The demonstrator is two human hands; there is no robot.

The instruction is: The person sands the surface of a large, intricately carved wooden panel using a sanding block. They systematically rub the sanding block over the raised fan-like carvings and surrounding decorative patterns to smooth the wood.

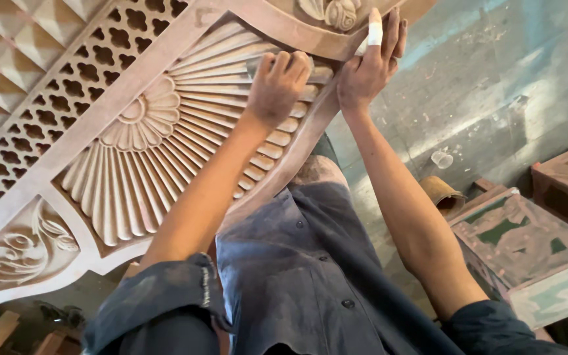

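1. One big carved wooden panel (pixel 133 151) fills the left and top of the head view. It has a sunburst fan of ribs around a small flower, a lattice strip of cut-out holes along its upper left, a scroll-leaf carving at its lower left corner and a carved rose at its top edge.
2. Two hands are at work, both the person's own, both up at the panel's top right part.
3. Left hand (pixel 277 85): arm stretched out long from a rolled-up dark sleeve, fingers curled down over the outer ends of the fan ribs. They're closed on something small and greyish that peeks out above the knuckles. Looks like a scrap of sanding paper, but I can't tell for sure.
4. Right hand (pixel 366 69): arm also out straight, palm laid flat on the curved frame moulding just beside the fan, fingers spread and pointing up. It grips nothing, just rests against the wood. One finger wears a white wrap (pixel 375 33).
5. Off the panel, on the dusty floor to the right: one small clear cup (pixel 441 159), one brown curled roll (pixel 440 192), and one wooden box with a worn green-and-pink painted top (pixel 527 240).
6. The person wears a dusty dark blue button shirt (pixel 297 276).
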